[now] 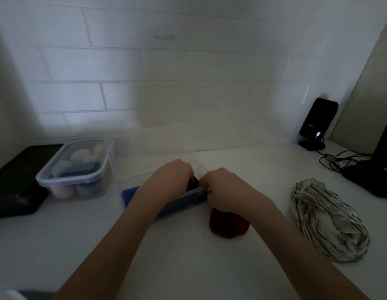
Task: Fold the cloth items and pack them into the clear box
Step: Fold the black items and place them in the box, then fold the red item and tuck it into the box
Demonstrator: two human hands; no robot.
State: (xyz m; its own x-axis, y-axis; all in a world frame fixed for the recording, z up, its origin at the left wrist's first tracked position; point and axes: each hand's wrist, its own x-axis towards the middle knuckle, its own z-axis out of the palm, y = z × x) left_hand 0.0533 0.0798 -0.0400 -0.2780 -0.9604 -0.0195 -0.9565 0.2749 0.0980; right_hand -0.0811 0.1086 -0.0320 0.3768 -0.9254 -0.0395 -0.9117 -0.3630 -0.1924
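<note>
Both hands meet at the near rim of the clear box [145, 167], at the counter's centre. The left hand [173, 176] reaches over the rim with fingers curled down into the box onto a dark cloth [193, 182]; whether they pinch it I cannot tell. The right hand [222, 189] has its fingers curled at the box's near corner, grip unclear. A red cloth [228, 225] lies just under the right wrist at 5 o'clock. A striped cloth [326, 219] lies at 3 o'clock, well apart. A lidded tub [75, 169] stands at 9 o'clock.
</note>
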